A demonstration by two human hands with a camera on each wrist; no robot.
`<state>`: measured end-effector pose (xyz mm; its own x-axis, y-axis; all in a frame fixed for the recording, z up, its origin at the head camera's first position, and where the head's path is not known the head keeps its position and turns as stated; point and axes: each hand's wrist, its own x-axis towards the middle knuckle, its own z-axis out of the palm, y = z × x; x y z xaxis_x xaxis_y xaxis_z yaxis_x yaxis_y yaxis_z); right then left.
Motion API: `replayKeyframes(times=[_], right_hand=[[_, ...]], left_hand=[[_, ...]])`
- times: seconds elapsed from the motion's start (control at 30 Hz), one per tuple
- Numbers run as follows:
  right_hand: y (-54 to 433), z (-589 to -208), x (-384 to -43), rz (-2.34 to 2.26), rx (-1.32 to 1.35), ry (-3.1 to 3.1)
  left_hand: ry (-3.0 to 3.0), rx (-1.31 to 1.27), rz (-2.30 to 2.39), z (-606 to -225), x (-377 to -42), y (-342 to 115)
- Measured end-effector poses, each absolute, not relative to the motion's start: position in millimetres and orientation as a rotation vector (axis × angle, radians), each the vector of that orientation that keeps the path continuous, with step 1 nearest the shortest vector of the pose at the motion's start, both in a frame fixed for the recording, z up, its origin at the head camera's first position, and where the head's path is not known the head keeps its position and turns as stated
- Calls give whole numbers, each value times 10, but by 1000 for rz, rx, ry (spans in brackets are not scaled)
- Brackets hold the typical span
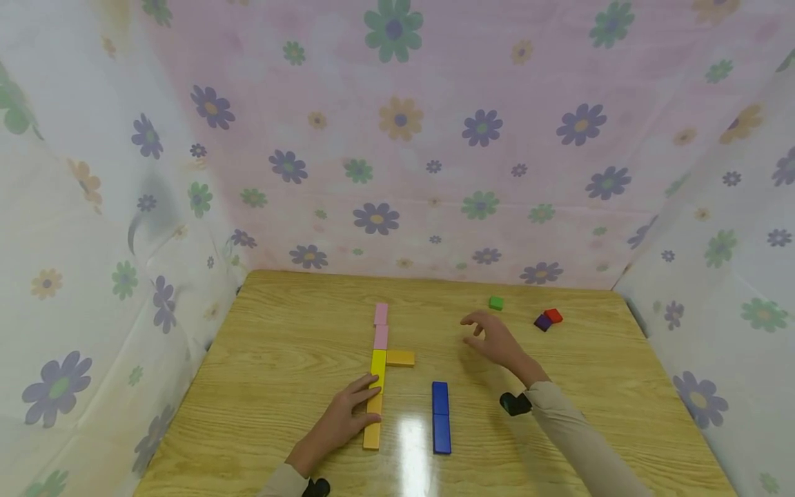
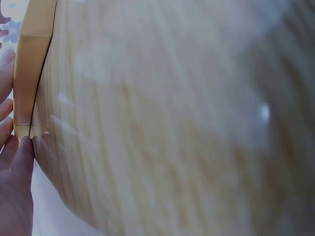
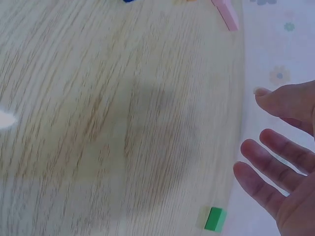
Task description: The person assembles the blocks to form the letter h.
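A straight line of flat blocks runs away from me: two orange blocks (image 1: pixel 372 435) nearest, then a yellow block (image 1: pixel 379 362), then two pink blocks (image 1: pixel 381 326). My left hand (image 1: pixel 338 417) rests on this line from the left, its fingertips over the yellow and orange part and the thumb lower down. In the left wrist view, its fingers lie against the orange block (image 2: pixel 29 83). One more orange block (image 1: pixel 400 358) sticks out sideways from the yellow one. My right hand (image 1: pixel 497 342) hovers with loosely bent, empty fingers, nearest to a small green block (image 1: pixel 496 303).
Two blue blocks (image 1: pixel 440 417) stand end to end right of the line. A dark purple block (image 1: pixel 543 322) and a red block (image 1: pixel 553 315) sit together at the back right. Flowered cloth (image 1: pixel 435 193) encloses the wooden table (image 1: pixel 273 345) behind and at both sides.
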<state>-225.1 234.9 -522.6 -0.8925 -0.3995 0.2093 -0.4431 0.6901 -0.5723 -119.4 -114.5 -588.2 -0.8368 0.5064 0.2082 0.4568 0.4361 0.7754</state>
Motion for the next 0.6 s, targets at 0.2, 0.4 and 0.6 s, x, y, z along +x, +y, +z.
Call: replayKeyframes(times=[0.2, 0.4, 0.6], right_hand=[[2502, -5236, -2262, 999, 663, -2830], [2667, -5243, -2299, 999, 599, -2835], [2901, -5255, -2299, 988, 523, -2796]], left_hand=[[2621, 869, 1360, -5894, -1190, -1158], [2654, 869, 1347, -5911, -1190, -1175], [2637, 865, 1355, -5908, -1195, -1154]])
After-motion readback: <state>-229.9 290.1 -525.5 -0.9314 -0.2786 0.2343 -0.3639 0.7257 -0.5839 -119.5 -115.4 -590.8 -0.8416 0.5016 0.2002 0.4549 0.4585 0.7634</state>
